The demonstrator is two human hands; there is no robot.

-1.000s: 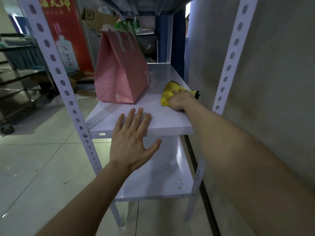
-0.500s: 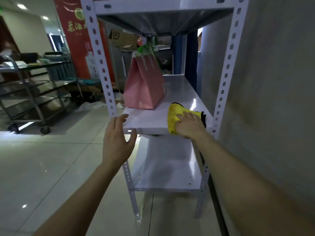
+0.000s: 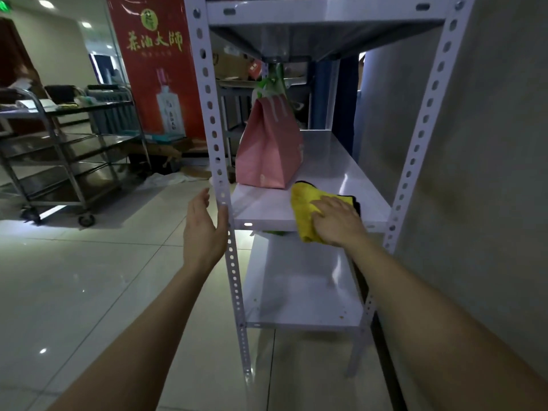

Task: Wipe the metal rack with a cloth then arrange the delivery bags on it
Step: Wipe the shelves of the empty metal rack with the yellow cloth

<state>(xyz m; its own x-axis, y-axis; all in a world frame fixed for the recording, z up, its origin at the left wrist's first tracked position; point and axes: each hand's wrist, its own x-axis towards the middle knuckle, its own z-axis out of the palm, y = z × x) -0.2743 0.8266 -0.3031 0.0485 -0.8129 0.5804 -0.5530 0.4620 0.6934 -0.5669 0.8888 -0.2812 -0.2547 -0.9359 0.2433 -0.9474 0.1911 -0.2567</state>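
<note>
A white metal rack (image 3: 341, 173) with perforated uprights stands against the wall on the right. A pink delivery bag (image 3: 268, 146) stands upright on its middle shelf, toward the left side. A yellow cloth (image 3: 304, 210) lies at the shelf's front edge, partly hanging over it. My right hand (image 3: 338, 221) presses flat on the cloth. My left hand (image 3: 203, 226) is at the front left upright (image 3: 218, 179), fingers apart, thumb side against the post, holding nothing.
A lower white shelf (image 3: 302, 295) carries a few small crumbs. A steel trolley (image 3: 62, 155) stands at the left on the tiled floor. A red banner (image 3: 154, 69) hangs behind it. A grey wall (image 3: 489, 173) runs close along the rack's right side.
My right hand dragged the cloth from deeper on the shelf to its front edge. My left hand left the shelf surface and moved to the left upright. My head pulled back and up.
</note>
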